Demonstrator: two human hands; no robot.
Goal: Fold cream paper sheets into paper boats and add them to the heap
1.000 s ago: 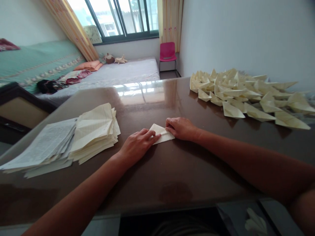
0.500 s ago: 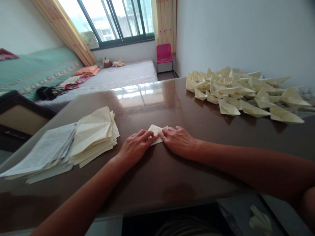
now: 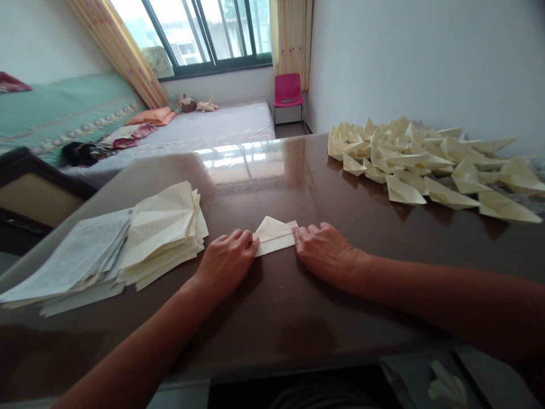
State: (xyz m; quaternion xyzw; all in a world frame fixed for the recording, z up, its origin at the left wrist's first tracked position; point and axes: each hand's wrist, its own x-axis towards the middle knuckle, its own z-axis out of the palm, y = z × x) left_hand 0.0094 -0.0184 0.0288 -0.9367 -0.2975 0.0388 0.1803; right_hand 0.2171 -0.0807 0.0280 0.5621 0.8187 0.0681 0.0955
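A cream folded sheet of paper (image 3: 275, 237) lies on the brown table in front of me. It has a pointed top and a straight band along its lower edge. At its left end, my left hand (image 3: 230, 255) pinches the corner with curled fingers. My right hand (image 3: 321, 244) grips the right end in the same way, thumb and fingers pressed together on the edge. Between the two hands, the middle of the paper shows uncovered.
Left on the table (image 3: 238, 324) are a stack of cream sheets (image 3: 164, 227) and a pile of greyish printed sheets (image 3: 80, 250). Many folded paper boats (image 3: 409, 156) crowd the far right by the wall. Beyond stand a bed (image 3: 230, 122) and a pink chair (image 3: 288, 91).
My hands have moved apart from the paper's middle to its two ends, uncovering its centre and lower band. The view has shifted slightly.
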